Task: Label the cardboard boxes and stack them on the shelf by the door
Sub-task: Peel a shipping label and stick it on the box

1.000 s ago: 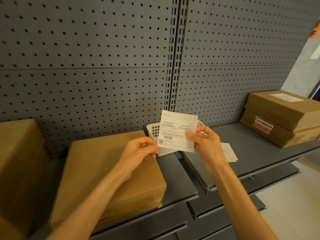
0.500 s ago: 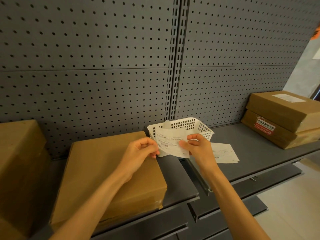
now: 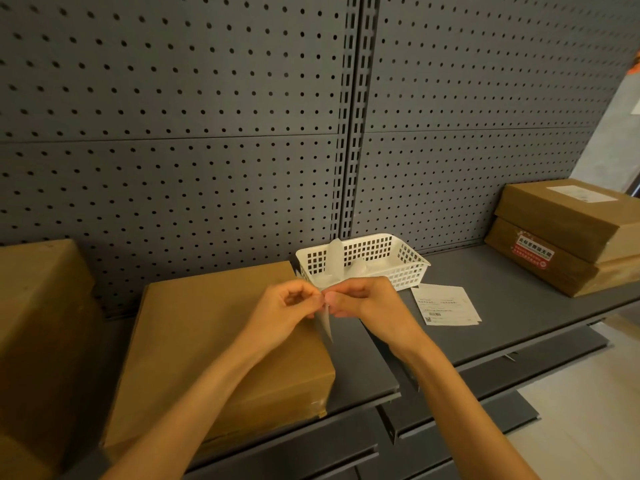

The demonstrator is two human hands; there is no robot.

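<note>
- The left hand [image 3: 284,306] and right hand [image 3: 370,301] are bare, with no gloves, rings or watch.
- Both forearms are bare; no sleeves reach into view.
- Fingernails are short and unpainted.

Basket [image 3: 408,268] sits between the near box [image 3: 207,341] and two stacked boxes [image 3: 568,237].

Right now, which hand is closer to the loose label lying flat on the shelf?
Right. The right hand is just left of the loose label, with bare shelf between them. The left hand is farther left, over the cardboard box, pinching the held label too.
</note>
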